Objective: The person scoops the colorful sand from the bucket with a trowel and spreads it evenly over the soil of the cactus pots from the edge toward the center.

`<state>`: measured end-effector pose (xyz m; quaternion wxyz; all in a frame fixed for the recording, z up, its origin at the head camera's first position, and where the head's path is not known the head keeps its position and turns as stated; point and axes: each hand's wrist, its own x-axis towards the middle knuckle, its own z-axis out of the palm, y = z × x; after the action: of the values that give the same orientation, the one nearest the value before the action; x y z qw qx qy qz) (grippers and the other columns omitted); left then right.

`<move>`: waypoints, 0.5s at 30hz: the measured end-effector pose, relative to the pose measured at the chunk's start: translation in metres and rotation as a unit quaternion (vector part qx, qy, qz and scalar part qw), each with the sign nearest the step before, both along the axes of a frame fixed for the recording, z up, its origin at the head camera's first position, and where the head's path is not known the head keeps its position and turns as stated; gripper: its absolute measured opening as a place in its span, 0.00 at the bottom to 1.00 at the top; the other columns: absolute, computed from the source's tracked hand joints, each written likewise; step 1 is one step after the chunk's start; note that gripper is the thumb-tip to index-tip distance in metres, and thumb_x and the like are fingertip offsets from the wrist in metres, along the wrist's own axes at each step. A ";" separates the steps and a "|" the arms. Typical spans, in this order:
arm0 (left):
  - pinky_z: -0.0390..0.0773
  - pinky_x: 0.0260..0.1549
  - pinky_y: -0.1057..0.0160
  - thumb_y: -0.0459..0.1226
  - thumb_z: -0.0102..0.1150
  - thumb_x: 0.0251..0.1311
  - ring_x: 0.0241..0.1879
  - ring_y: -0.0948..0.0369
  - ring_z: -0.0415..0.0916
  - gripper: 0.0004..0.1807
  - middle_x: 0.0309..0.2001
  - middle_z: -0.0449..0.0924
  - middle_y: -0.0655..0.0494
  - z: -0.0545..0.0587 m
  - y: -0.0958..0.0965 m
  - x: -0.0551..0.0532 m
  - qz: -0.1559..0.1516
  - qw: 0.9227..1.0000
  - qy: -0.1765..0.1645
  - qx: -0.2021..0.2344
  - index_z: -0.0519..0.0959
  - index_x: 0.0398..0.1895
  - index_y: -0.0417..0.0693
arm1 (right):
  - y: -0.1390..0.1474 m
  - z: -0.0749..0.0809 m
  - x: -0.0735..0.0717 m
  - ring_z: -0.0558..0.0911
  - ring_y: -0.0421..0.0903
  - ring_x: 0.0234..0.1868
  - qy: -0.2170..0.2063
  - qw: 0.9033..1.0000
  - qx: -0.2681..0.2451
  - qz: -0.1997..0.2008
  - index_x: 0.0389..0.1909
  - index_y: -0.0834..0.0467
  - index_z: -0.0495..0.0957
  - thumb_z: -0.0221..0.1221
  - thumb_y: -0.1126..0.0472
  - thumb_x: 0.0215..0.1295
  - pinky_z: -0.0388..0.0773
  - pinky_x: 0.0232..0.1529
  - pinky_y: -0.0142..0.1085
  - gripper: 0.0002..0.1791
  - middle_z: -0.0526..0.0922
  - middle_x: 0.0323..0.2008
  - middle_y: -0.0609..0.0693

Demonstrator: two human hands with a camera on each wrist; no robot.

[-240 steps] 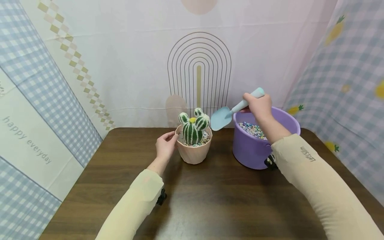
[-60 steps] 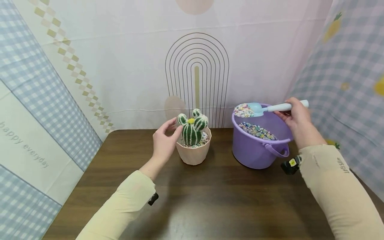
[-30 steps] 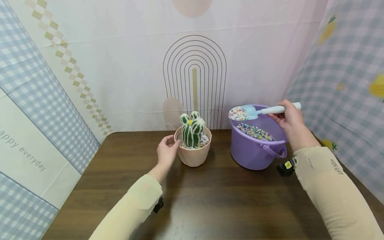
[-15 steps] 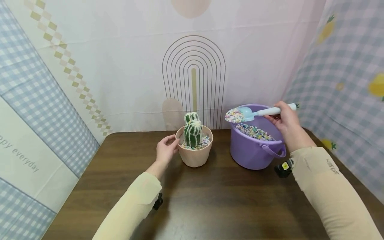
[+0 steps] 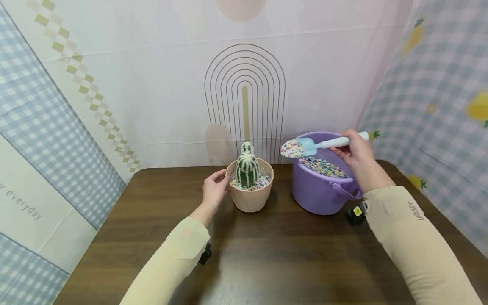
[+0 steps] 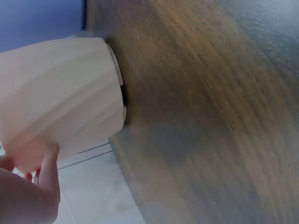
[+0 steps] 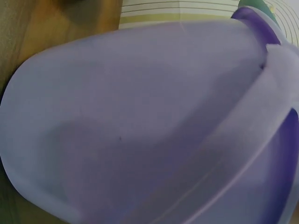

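With the left hand [image 5: 215,191] pinching the pot [image 5: 249,201] by its rim and the right hand [image 5: 358,153] curled round the scoop [image 5: 309,146], hold the pebbles [image 5: 292,149] ahead of the right fingers level, lest they spill outside the bucket [image 5: 317,195] below.

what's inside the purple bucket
Small multicoloured pebbles lie inside the purple bucket. Its bottom and the pebbles' depth can't be seen: the upper layer and near wall cover them.
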<state>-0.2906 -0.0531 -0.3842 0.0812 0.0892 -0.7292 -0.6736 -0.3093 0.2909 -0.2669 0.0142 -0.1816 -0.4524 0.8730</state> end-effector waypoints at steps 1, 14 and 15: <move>0.84 0.34 0.61 0.35 0.57 0.60 0.42 0.58 0.78 0.17 0.50 0.80 0.41 -0.001 0.001 0.000 0.009 1.000 0.003 -0.005 0.78 0.52 0.40 | -0.001 -0.001 0.000 0.79 0.47 0.21 -0.003 1.000 0.003 0.003 0.33 0.59 0.66 0.51 0.66 0.62 0.82 0.23 0.35 0.03 0.75 0.20 0.53; 0.84 0.32 0.60 0.32 0.56 0.59 0.34 0.59 0.82 0.17 0.48 0.82 0.41 0.002 0.009 0.006 0.034 0.997 0.041 -0.048 0.78 0.51 0.38 | -0.012 -0.003 -0.002 0.81 0.48 0.21 -0.003 1.000 0.005 0.013 0.36 0.58 0.64 0.51 0.67 0.62 0.83 0.24 0.35 0.06 0.77 0.20 0.53; 0.84 0.32 0.58 0.32 0.56 0.59 0.30 0.62 0.81 0.17 0.47 0.82 0.41 0.002 0.008 0.004 0.034 0.998 0.040 -0.045 0.78 0.51 0.37 | -0.015 -0.003 -0.003 0.81 0.48 0.21 -0.005 1.000 0.012 0.015 0.37 0.58 0.64 0.51 0.67 0.62 0.83 0.24 0.34 0.06 0.76 0.20 0.53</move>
<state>-0.2863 -0.0451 -0.3822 0.1374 0.0828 -0.7515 -0.6400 -0.3120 0.2762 -0.2702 0.0009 -0.1790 -0.4661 0.8665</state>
